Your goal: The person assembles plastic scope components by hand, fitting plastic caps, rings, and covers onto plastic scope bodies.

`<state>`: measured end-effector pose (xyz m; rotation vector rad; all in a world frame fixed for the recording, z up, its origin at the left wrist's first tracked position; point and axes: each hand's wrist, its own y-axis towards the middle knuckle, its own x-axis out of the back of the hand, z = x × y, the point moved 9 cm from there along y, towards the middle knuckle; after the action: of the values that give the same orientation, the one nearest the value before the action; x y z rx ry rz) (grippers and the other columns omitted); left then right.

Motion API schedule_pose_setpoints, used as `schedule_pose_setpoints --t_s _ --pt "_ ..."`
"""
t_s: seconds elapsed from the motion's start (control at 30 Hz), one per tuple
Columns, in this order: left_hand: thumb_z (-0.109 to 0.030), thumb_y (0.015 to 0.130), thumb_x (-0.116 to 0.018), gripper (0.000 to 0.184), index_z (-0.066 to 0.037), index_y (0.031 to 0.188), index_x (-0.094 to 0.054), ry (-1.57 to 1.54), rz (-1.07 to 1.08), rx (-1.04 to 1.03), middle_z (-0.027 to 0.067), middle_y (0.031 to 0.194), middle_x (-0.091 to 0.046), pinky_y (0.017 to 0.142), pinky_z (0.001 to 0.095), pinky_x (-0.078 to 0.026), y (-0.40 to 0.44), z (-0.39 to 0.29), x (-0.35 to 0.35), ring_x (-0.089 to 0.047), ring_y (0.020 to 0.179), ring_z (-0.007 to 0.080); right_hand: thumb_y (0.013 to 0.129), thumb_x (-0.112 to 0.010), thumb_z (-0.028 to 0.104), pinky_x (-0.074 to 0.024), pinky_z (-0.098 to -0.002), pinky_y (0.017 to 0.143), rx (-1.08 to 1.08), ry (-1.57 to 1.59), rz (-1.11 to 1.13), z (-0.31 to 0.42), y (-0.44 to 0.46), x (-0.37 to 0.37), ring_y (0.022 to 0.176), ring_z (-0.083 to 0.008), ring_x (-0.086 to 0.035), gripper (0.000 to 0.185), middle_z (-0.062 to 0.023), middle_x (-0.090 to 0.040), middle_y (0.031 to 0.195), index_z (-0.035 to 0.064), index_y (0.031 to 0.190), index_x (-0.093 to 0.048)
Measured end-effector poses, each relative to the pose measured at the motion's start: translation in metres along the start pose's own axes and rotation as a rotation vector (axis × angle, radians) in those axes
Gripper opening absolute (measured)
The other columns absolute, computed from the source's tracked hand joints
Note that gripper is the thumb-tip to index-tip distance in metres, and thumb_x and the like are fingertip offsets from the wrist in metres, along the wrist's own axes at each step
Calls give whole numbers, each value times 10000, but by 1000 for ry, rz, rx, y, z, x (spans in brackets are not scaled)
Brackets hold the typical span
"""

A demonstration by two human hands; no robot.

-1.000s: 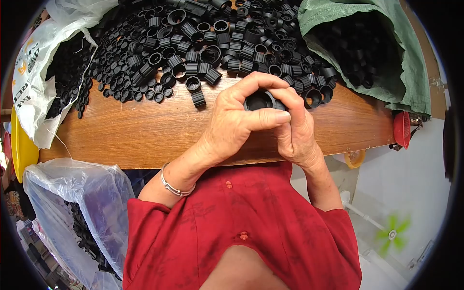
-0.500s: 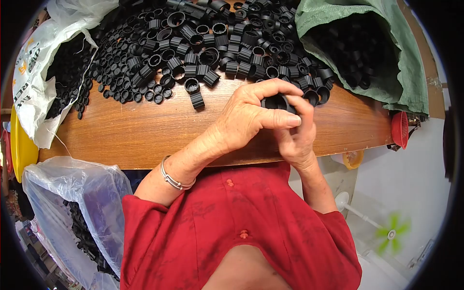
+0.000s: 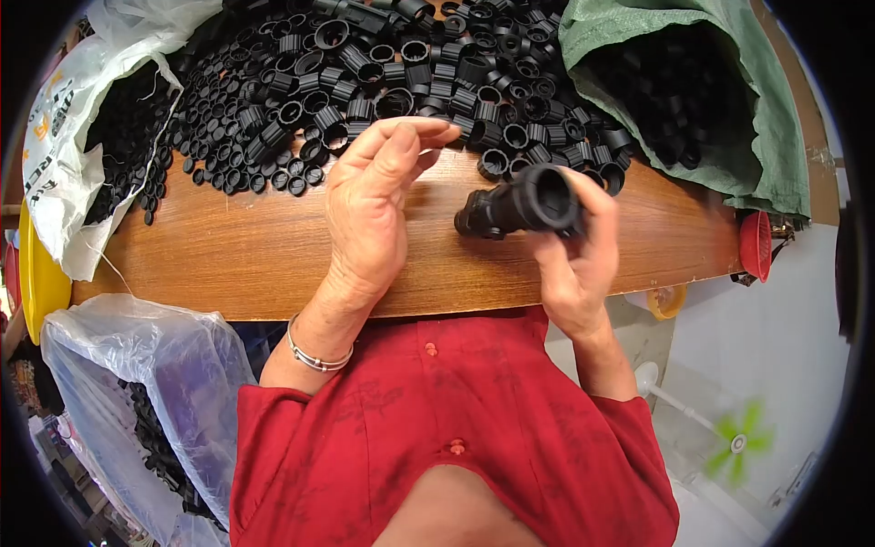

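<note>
Your R hand (image 3: pixel 587 260)'s clamped on blk fitting (image 3: pixel 499 210), collar (image 3: pixel 529 201) looks on; L hand (image 3: pixel 372 205) beside it, empty AFAICT. Rings (image 3: pixel 417 75) beyond grip lie loose.

I see a black tube-shaped part (image 3: pixel 512 207) and black rings (image 3: pixel 416 77) against a brown wood-grain table (image 3: pixel 228 264). The shirt (image 3: pixel 365 442) is red with a faint darker sprig pattern. One sack (image 3: pixel 777 182) is green; a white bag (image 3: pixel 71 228) has black and orange lettering (image 3: pixel 43 150).

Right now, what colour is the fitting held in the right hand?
The fitting in the right hand is black; the head view shows it best.
</note>
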<state>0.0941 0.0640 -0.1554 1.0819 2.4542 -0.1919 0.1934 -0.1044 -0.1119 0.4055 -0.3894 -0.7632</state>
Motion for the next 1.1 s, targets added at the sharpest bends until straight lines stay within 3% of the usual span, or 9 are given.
schedule_pose_setpoints --t_s 0.07,0.17,0.3,0.4,0.43,0.53,0.67,0.87,1.1 --pt "-315 1042 -491 382 24 1166 -617 5 -35 -3 170 1167 -670 1032 409 -456 -4 5 10 -619 1148 242 883 -716 37 -522 -317 887 164 48 -84 22 -7 3 1038 -224 -647 457 -159 -636 1159 0 1290 -511" --pt "-267 1042 -500 327 18 1142 -626 7 -43 -28 159 1158 -676 1016 406 -470 -8 4 12 -626 1138 239 826 -742 16 -523 -369 870 177 -344 145 7 -3 -21 1013 -348 -655 508 -203 -629 1139 -7 1286 -528" --pt "-248 1034 -520 303 17 1134 -628 -15 -23 -75 155 1152 -679 1008 402 -480 -5 -3 10 -631 1130 234 822 -717 -36 -511 -331 906 -40 -122 71 -8 4 -4 1028 -271 -659 519 -169 -642 1192 -12 1301 -519" --pt "-250 1031 -525 306 19 1133 -628 9 -35 -53 156 1149 -679 1014 400 -479 -5 0 12 -635 1122 235 812 -727 -42 -512 -336 904 242 -197 -22 17 -6 -2 1007 -276 -661 547 -177 -642 1180 -20 1311 -504" --pt "-248 1029 -530 304 20 1132 -629 8 -38 -28 157 1149 -679 1013 399 -481 -6 3 13 -636 1119 235 805 -735 -42 -513 -339 906 221 -356 159 4 -5 -22 994 -287 -661 554 -184 -640 1174 -10 1310 -508" --pt "-242 1021 -545 297 21 1128 -631 10 -29 11 157 1147 -679 1007 397 -488 -10 6 11 -640 1111 238 831 -714 -37 -511 -338 912 20 -261 153 -7 7 -12 1047 -300 -657 507 -187 -636 1180 24 1301 -532" --pt "-181 986 -594 253 4 1152 -641 56 19 56 116 1115 -684 961 338 -495 -11 13 8 -639 1056 185 930 -657 34 -497 -294 950 -244 242 -15 -44 4 3 1101 -147 -595 490 -77 -597 1236 47 1376 -453" --pt "-60 840 -752 445 22 1255 -612 -21 146 459 80 1012 -694 817 241 -532 -36 50 -7 -650 909 124 939 -683 185 -504 -444 969 -392 697 -103 -68 -5 -1 1159 -243 -577 601 -145 -532 1325 123 1440 -357" --pt "-58 792 -805 446 34 1203 -657 128 128 38 78 985 -699 752 235 -554 -33 17 -3 -673 871 133 789 -831 393 -493 -413 1011 -230 531 41 -38 15 2 1183 -271 -584 841 -180 -540 1330 42 1409 -382"
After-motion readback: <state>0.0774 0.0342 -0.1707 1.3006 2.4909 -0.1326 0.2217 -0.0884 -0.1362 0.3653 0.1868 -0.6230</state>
